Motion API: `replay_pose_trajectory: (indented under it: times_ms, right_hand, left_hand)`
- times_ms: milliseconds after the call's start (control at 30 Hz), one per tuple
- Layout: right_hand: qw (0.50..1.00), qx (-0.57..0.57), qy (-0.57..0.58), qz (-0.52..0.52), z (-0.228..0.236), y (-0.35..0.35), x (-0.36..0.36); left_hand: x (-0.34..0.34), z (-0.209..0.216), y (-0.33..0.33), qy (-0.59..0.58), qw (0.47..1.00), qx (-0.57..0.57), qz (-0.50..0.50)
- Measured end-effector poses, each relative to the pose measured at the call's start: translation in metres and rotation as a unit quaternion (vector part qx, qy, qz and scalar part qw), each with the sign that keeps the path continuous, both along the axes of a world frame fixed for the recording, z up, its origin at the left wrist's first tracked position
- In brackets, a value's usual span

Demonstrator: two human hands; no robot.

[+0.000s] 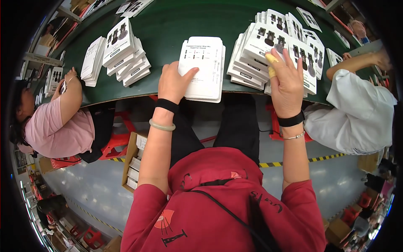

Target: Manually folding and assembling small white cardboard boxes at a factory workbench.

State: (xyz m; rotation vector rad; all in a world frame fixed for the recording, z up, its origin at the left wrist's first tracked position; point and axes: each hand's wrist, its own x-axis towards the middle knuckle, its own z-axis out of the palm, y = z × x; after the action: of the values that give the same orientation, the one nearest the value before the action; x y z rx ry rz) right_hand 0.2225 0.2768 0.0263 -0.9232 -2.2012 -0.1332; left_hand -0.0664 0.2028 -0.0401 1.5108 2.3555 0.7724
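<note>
A neat stack of white printed booklets lies at the near edge of the green table in front of me. My left hand grips its left side, thumb across the top booklet and the other fingers along the edge. To the right are piled-up bundles of booklets with dark microphone pictures on their covers. My right hand is over the near part of these bundles, fingers stretched out and apart, the fingertips at the top cover. Yellow wrapping covers one of its fingers. The right palm faces down, partly hiding the bundles.
More booklet bundles and a plain white stack stand left on the green table. A person in pink sits left, another in white right. An open carton stands on the floor by my left arm.
</note>
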Motion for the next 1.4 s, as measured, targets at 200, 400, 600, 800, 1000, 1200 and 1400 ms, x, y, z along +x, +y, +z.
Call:
replay_pose_trajectory:
  times_ms: [200,400,600,800,1000,1200,1400]
  right_hand:
    - [1.000,-0.019,-0.013,0.005,0.015,-0.023,-0.004]
    - [0.971,-0.141,0.114,0.155,0.037,-0.062,-0.023]
    - [0.921,-0.353,0.080,0.146,0.047,-0.079,-0.033]
    - [0.885,-0.362,0.021,0.293,0.044,-0.081,-0.022]
    - [0.885,-0.309,-0.169,0.306,0.070,-0.096,-0.011]
    - [0.842,-0.454,-0.107,0.271,0.049,-0.108,-0.002]
    - [0.804,-0.544,0.074,0.228,0.033,-0.139,0.002]
  left_hand:
    - [-0.012,0.000,-0.020,-0.295,0.925,0.236,0.029]
    - [0.034,0.055,-0.090,-0.319,0.914,0.246,-0.044]
    - [0.052,0.047,-0.142,-0.386,0.871,0.217,-0.212]
    - [0.061,0.047,-0.167,-0.719,0.663,0.002,-0.210]
    - [0.077,0.036,-0.172,-0.805,0.512,-0.092,-0.284]
    - [0.081,0.045,-0.185,-0.827,0.506,-0.071,-0.234]
    - [0.077,0.051,-0.203,-0.703,0.686,-0.097,-0.161]
